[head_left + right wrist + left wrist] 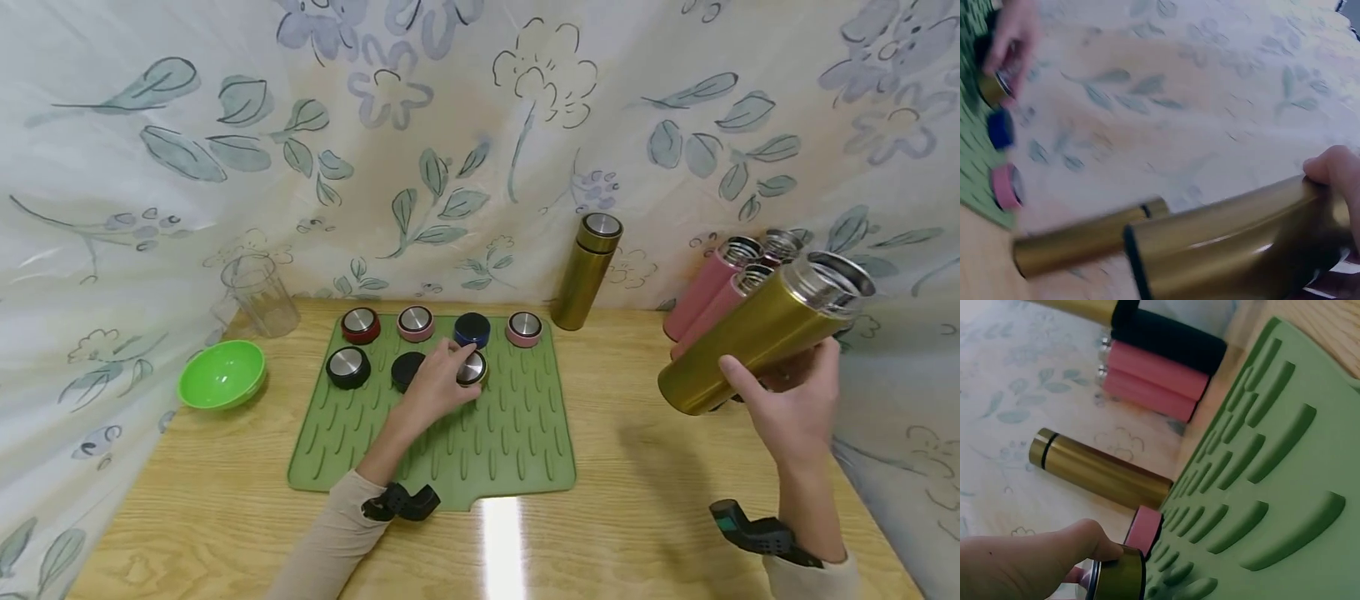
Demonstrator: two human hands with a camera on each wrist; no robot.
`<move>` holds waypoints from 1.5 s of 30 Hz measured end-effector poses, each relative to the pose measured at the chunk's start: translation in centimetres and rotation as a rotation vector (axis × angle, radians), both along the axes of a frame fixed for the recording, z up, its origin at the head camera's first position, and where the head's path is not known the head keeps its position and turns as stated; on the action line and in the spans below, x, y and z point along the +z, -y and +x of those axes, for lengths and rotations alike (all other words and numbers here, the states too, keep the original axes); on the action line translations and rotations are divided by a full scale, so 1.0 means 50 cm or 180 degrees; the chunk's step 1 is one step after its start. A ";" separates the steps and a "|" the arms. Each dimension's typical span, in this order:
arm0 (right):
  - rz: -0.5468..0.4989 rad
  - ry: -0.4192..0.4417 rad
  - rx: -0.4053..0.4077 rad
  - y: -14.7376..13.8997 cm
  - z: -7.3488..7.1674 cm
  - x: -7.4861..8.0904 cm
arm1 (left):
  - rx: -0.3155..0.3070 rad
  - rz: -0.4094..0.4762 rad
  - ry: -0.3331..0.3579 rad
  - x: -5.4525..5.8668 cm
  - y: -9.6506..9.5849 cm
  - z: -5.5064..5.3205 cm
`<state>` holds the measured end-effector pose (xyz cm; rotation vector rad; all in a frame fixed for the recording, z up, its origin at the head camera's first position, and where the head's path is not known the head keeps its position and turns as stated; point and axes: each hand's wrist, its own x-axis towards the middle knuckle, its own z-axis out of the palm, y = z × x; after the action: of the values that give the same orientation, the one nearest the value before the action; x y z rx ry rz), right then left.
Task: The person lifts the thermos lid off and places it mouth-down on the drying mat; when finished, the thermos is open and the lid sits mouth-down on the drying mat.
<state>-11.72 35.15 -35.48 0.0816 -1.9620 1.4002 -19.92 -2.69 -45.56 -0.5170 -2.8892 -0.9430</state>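
Observation:
My left hand (437, 377) pinches a gold lid (1121, 575) with a silver top, low over the green ridged mat (510, 450). In the head view my right hand (795, 400) grips a gold thermos bottle (750, 342), tilted, with its lidless steel mouth toward the upper right. Around the left hand on the mat are a blue lid (472, 330), pink lids (524, 329) (416, 323), a red lid (361, 326) and black lids (348, 367) (407, 372), one of them partly covered by the hand.
A capped gold thermos (585, 275) stands behind the mat's right corner. Lidless pink bottles (701, 287) and a dark bottle (1172, 339) stand at the far right. On the left are a green bowl (222, 375) and a clear pitcher (262, 300). Floral cloth (450, 150) hangs behind.

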 end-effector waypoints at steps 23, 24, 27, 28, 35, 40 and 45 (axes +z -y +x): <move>0.0206 0.1580 -0.1740 -0.161 0.005 0.034 | 0.0201 -0.0103 -0.0010 -0.023 -0.005 -0.007; 0.0228 0.1765 -0.1766 -0.169 0.001 0.030 | 0.0210 -0.0102 -0.0013 -0.024 -0.004 -0.008; 0.0356 0.2156 -0.1734 -0.193 -0.011 0.017 | 0.0195 -0.0101 -0.0001 -0.027 -0.004 -0.010; 0.0402 0.2194 -0.1693 -0.200 -0.013 0.013 | 0.0182 -0.0105 0.0001 -0.029 -0.005 -0.009; 0.0922 0.2332 -0.1416 -0.242 -0.016 -0.015 | 0.0163 -0.0120 -0.0080 -0.037 -0.010 -0.008; 0.1193 0.2304 -0.1264 -0.265 -0.026 -0.037 | 0.0158 -0.0129 -0.0104 -0.041 -0.008 -0.011; 0.1144 0.2367 -0.1068 -0.282 -0.031 -0.054 | 0.0156 -0.0093 -0.0051 -0.044 -0.007 -0.011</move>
<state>-13.28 49.26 -38.18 -0.6617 -2.6522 0.9023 -20.47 -2.36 -47.74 -0.4516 -2.8913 -0.8870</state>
